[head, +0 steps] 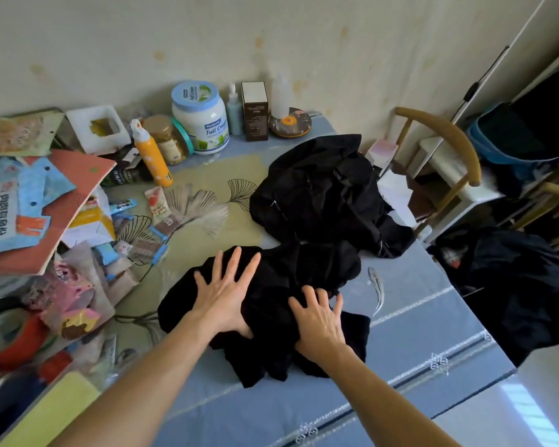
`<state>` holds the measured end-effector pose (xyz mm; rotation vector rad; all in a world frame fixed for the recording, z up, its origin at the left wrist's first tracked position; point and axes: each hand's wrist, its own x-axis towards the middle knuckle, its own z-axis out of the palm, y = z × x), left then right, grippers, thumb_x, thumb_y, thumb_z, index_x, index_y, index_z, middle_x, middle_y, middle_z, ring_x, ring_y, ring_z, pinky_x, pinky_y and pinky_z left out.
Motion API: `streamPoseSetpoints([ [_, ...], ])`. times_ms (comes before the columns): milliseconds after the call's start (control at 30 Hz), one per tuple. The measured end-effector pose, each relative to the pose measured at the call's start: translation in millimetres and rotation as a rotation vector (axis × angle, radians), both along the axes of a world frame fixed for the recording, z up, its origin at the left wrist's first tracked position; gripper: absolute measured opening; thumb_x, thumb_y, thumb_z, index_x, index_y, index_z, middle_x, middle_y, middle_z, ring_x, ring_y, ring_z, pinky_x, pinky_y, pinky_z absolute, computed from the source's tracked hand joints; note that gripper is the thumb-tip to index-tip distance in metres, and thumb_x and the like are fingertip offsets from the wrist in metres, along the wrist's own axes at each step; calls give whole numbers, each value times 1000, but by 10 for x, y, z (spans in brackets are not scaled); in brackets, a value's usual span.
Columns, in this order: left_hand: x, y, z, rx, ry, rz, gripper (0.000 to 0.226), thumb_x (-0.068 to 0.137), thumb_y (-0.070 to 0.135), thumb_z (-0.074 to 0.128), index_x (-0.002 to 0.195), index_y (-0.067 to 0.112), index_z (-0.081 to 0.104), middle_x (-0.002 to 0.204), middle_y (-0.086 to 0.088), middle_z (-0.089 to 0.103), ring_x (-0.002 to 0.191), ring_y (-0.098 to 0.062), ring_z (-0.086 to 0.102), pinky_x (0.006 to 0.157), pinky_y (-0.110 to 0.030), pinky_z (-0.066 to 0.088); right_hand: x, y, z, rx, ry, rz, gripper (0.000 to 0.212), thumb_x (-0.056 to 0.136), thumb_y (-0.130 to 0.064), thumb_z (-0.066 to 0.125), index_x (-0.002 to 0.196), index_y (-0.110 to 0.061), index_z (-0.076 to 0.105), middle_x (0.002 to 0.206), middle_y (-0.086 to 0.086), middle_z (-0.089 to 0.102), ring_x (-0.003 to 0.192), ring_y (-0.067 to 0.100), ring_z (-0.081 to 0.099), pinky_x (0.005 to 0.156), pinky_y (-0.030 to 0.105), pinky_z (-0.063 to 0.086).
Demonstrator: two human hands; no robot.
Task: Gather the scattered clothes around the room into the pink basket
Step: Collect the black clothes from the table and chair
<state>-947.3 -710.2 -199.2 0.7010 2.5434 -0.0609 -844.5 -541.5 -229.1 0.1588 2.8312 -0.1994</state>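
Observation:
A crumpled black garment (281, 279) lies on the blue tablecloth (426, 333) in the middle of the view. My left hand (225, 293) rests flat on its left part with fingers spread. My right hand (318, 319) lies on its near right part, fingertips curling into the cloth. Behind it a second, larger black garment (323, 191) is heaped toward the table's far right edge. More dark clothing (513, 285) is piled to the right of the table. No pink basket is in view.
Jars, bottles and a milk-powder tub (200, 119) stand along the wall. Packets, cardboard and tape rolls crowd the table's left side (46, 204). A wooden chair (446, 150) with a blue bag (513, 140) stands at the right.

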Motion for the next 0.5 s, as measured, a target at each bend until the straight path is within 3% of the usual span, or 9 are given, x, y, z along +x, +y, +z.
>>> streamPoseSetpoints([
  [67,-82,25,-76,-53,-74,8,143,58,48,85,143,37,-29,153,-6,-33,141,-42,-23,104,-73,8,154,-84,-63,6,31,9,62,63,-21,77,119,-22,49,128,10,40,117,38,43,103,70,24],
  [133,-87,68,-150,-109,-139,16,129,71,36,79,144,38,-27,156,-7,-24,143,-43,-11,106,-71,13,253,-112,-73,10,46,-16,66,44,-22,83,104,-23,54,112,8,48,96,35,54,88,70,42],
  [200,-82,144,-208,-159,-119,-38,113,80,31,70,147,36,-21,157,-10,0,139,-44,10,105,-66,24,318,-78,-47,-70,37,-47,64,52,-27,76,110,-24,50,116,7,45,99,34,49,90,65,42],
  [267,-92,210,-238,-174,-72,-95,101,82,31,65,151,31,-10,146,-10,22,129,-40,27,100,-57,35,373,-25,29,-242,-4,-100,72,63,-35,66,129,-27,38,128,4,35,112,31,39,100,53,37],
  [367,-85,216,-245,-102,-85,-87,87,84,30,60,152,26,5,138,-8,37,125,-36,36,98,-53,39,388,-9,162,-563,11,-259,115,55,-47,70,147,-42,2,146,-1,16,128,29,31,107,43,34],
  [433,-15,197,-226,-56,-86,-82,80,86,26,57,151,25,11,135,-8,42,124,-36,40,97,-52,41,379,-46,159,-525,40,-309,136,48,-53,79,146,-44,-15,157,1,-5,133,34,28,106,46,35],
  [500,150,205,-194,-9,-21,-87,69,86,18,54,147,24,23,128,-7,47,119,-35,44,92,-51,43,403,-110,87,-298,-12,-288,142,51,-51,84,145,-41,-22,157,8,-15,124,36,33,99,46,40],
])
